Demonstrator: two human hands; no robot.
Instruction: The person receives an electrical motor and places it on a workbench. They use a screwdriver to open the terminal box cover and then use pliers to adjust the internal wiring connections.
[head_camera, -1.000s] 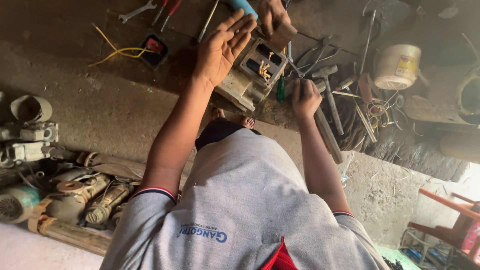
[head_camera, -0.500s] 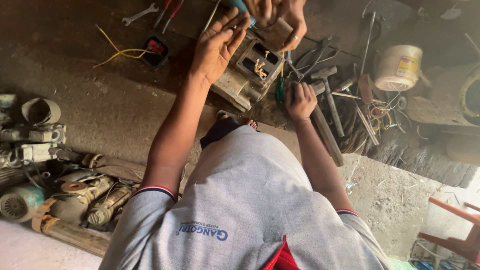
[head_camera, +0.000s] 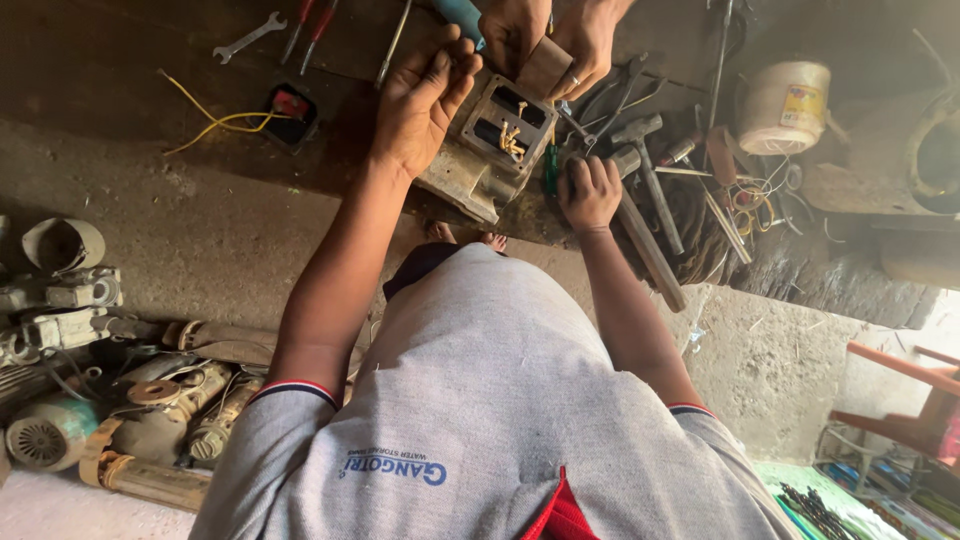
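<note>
My left hand (head_camera: 420, 105) lies palm down, fingers loosely spread, against the left side of a grey metal motor housing (head_camera: 465, 185) with an open terminal box (head_camera: 505, 125) showing small brass terminals. My right hand (head_camera: 590, 190) is a fist just right of the housing, closed around what looks like a green-handled screwdriver (head_camera: 550, 165). Another person's two hands (head_camera: 545, 40) reach in from the top and hold a brown block over the terminal box.
Hammers (head_camera: 645, 175) and metal tools lie right of my right hand. A white bucket (head_camera: 785, 105) stands at the upper right. A spanner (head_camera: 248, 37), screwdrivers, a yellow wire (head_camera: 215, 122) and a small black device (head_camera: 290, 108) lie upper left. Old motors (head_camera: 60, 300) pile up on the left.
The other person's hands have come down closer over the terminal box with the brown block. My left hand stays on the housing and my right fist has barely shifted.
</note>
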